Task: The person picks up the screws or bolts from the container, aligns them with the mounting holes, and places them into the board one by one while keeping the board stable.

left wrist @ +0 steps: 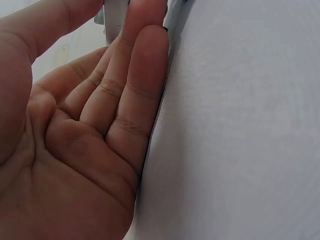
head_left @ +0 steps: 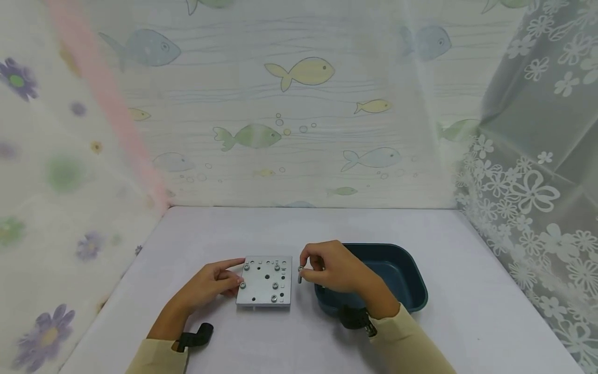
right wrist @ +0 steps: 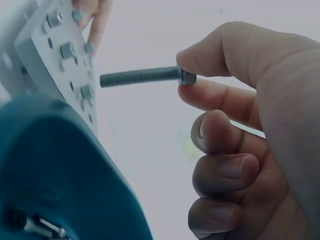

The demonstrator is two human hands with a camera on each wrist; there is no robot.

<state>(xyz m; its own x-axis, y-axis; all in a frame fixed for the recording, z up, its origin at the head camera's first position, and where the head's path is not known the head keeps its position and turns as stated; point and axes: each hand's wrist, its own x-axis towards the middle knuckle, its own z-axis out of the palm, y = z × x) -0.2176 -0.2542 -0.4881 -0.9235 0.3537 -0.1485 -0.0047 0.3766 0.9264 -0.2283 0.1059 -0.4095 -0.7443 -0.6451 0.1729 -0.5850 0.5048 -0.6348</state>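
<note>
A square silver metal plate (head_left: 257, 291) lies on the table, with several bolts (head_left: 275, 285) standing in some of its holes. My left hand (head_left: 205, 284) holds the plate at its left edge, thumb by a bolt and index finger stretched along the upper left corner. In the left wrist view only a sliver of the plate (left wrist: 115, 22) shows between thumb and fingers. Just right of the plate, my right hand (head_left: 337, 267) pinches a threaded bolt (right wrist: 140, 77) by its head between thumb and index finger. Its shank points down, apart from the plate.
A dark blue bin (head_left: 422, 283) stands on the table behind and beneath the right forearm. Small metal parts (right wrist: 45, 227) lie inside it. White cloth covers the table (head_left: 261, 343), and patterned curtains (head_left: 299, 156) hang at the back and both sides.
</note>
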